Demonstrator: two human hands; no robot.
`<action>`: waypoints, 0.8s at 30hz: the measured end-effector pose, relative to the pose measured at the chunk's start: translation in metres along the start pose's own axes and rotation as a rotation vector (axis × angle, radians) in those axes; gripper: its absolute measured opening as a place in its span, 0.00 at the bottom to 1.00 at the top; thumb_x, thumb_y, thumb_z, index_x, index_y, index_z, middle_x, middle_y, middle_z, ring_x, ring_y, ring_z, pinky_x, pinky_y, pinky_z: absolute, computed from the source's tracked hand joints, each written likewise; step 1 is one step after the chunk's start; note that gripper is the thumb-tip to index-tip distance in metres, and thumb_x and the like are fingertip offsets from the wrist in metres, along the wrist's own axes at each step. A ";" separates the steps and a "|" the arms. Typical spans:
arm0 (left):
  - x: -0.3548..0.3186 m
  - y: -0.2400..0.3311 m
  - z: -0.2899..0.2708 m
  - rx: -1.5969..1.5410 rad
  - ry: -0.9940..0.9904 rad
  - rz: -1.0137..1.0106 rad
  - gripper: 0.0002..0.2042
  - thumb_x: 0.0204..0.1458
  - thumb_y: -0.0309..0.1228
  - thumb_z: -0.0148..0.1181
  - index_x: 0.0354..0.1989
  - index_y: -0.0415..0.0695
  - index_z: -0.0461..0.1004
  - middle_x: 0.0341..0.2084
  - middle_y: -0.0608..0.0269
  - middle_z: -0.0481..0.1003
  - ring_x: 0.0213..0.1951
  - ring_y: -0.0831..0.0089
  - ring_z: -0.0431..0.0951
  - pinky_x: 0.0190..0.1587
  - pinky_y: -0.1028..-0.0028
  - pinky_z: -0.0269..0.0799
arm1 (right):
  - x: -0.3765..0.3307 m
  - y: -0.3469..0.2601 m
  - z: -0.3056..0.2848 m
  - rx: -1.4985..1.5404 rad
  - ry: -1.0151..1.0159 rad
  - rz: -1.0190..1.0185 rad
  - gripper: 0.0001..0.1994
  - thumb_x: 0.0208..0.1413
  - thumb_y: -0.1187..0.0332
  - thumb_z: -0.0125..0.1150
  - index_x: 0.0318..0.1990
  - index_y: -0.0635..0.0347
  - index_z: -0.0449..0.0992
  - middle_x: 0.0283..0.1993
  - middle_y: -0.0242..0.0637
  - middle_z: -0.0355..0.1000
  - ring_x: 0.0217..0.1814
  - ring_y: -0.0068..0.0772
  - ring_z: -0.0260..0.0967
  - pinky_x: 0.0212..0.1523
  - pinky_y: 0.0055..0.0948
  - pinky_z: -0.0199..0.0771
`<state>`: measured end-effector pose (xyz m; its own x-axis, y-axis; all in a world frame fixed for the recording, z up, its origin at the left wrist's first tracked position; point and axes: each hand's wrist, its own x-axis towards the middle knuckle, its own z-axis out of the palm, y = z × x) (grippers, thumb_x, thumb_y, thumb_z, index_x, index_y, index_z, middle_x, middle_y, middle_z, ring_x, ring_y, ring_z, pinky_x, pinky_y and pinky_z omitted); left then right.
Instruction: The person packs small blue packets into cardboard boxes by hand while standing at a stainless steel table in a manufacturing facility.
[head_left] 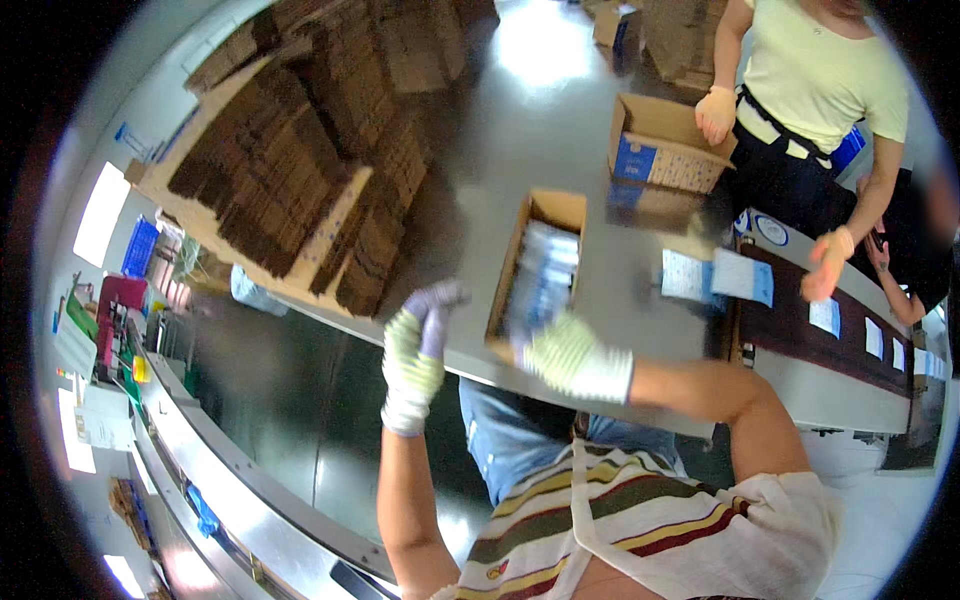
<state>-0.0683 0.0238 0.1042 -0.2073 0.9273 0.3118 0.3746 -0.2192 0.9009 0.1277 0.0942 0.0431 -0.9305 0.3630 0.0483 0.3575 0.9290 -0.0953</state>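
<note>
My left hand [416,352], in a white and pale-green knit glove with purplish fingers, is raised beside the table edge, left of an open carton. Its thumb and fingers are apart and hold nothing visible. My right hand [572,358], gloved alike, reaches over the near end of that narrow brown carton [571,208]. Its fingertips are smeared by motion, so I cannot tell whether they grip anything. Inside the carton stand several blue-and-white packets [546,262] in a row, the nearest ones blurred.
Tall stacks of flattened brown cardboard [270,165] fill the table's left. Another open carton [665,165] stands farther right beside a co-worker [820,80] with gloved hands. Loose packets [742,276] lie near a dark conveyor belt [780,310] carrying several more. A metal rail [240,500] runs behind on the left.
</note>
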 end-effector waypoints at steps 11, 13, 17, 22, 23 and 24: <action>-0.087 -0.064 -0.024 0.183 0.084 -0.154 0.10 0.57 0.23 0.44 0.42 0.35 0.72 0.36 0.53 0.76 0.40 0.67 0.76 0.47 0.72 0.69 | 0.066 0.099 -0.132 -0.096 0.707 0.145 0.16 0.49 0.65 0.54 0.47 0.56 0.70 0.45 0.44 0.71 0.49 0.46 0.67 0.48 0.45 0.67; -0.079 -0.055 -0.018 0.228 0.048 -0.156 0.09 0.56 0.23 0.46 0.42 0.36 0.72 0.35 0.53 0.77 0.40 0.65 0.77 0.46 0.71 0.70 | 0.022 0.045 -0.155 0.005 0.660 -0.184 0.17 0.52 0.64 0.51 0.50 0.53 0.67 0.46 0.41 0.69 0.51 0.44 0.66 0.54 0.43 0.64; -0.065 -0.037 -0.006 0.354 -0.036 -0.021 0.09 0.56 0.23 0.47 0.41 0.37 0.73 0.35 0.52 0.77 0.40 0.63 0.77 0.46 0.71 0.69 | -0.049 0.001 -0.178 0.083 0.301 -0.456 0.16 0.51 0.65 0.52 0.48 0.53 0.68 0.44 0.40 0.69 0.49 0.42 0.66 0.52 0.42 0.65; -0.057 -0.044 0.007 0.337 -0.048 -0.019 0.09 0.55 0.23 0.48 0.41 0.37 0.73 0.36 0.53 0.77 0.41 0.63 0.77 0.46 0.71 0.70 | -0.071 0.029 -0.184 0.048 0.072 -0.367 0.14 0.49 0.68 0.53 0.45 0.54 0.68 0.42 0.39 0.70 0.46 0.41 0.67 0.50 0.41 0.66; -0.060 -0.043 0.007 0.350 -0.043 -0.008 0.09 0.55 0.23 0.49 0.41 0.38 0.73 0.36 0.53 0.77 0.41 0.61 0.77 0.46 0.70 0.70 | -0.070 0.033 -0.182 0.054 0.069 -0.360 0.14 0.48 0.68 0.53 0.45 0.54 0.68 0.42 0.38 0.70 0.46 0.40 0.67 0.49 0.41 0.67; -0.056 -0.033 0.005 0.419 -0.052 0.038 0.09 0.54 0.23 0.49 0.41 0.39 0.73 0.36 0.52 0.77 0.41 0.60 0.77 0.45 0.69 0.70 | -0.072 0.032 -0.187 0.048 0.077 -0.367 0.14 0.48 0.69 0.53 0.44 0.54 0.69 0.41 0.38 0.70 0.45 0.40 0.67 0.49 0.41 0.67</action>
<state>-0.0641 -0.0195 0.0552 -0.1448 0.9373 0.3171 0.7186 -0.1207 0.6849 0.2213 0.1114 0.2223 -0.9867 0.0126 0.1621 -0.0044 0.9945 -0.1044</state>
